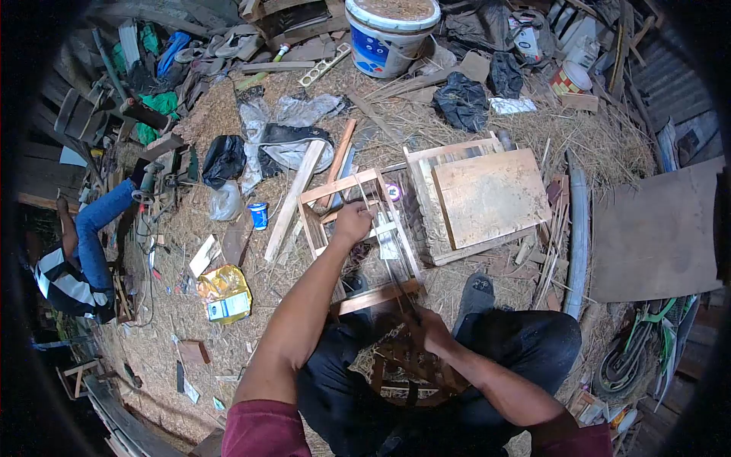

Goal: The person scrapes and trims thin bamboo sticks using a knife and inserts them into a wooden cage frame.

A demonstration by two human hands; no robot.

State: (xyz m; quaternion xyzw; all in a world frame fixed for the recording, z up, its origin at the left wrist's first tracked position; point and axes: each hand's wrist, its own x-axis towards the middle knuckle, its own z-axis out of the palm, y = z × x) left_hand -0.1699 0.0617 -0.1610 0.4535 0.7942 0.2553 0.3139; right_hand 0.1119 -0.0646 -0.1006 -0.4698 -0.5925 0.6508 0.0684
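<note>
Wooden frame (401,236), an open rectangle of pale bars, sits at the centre of the frame of view, between the wearer's dark-trousered knees and the scraps farther up. Beneath it spreads the floor (164,396), thick with straw and shavings out to the edges. At the far left another person (87,244) appears in blue jeans and a black-and-white top. A big brown sheet (651,240) leans at the right edge. Right of centre, just beside the frame, is a wooden box (420,183) with a flat board (491,194) lying slightly askew on top. A long grey pipe (578,236) lies to the right of that box, and a wheel (620,369) with green parts shows at the lower right. At the top centre stands a white-and-blue bucket (392,38), filled nearly to its rim; a crumpled black bag (461,103) rests below and to the right of it. Left of the frame, lower down, lies a shiny yellow packet (225,293).

The left hand (354,222) is curled closed over thin strips (364,190) inside the frame. The right hand (428,329), near the bottom bar, closes around the dark end of a slim object (405,299), too blurred to name. Smaller still are a blue cup (259,215), left of the frame, and a round purple-and-white item (393,191) by its upper right corner.
</note>
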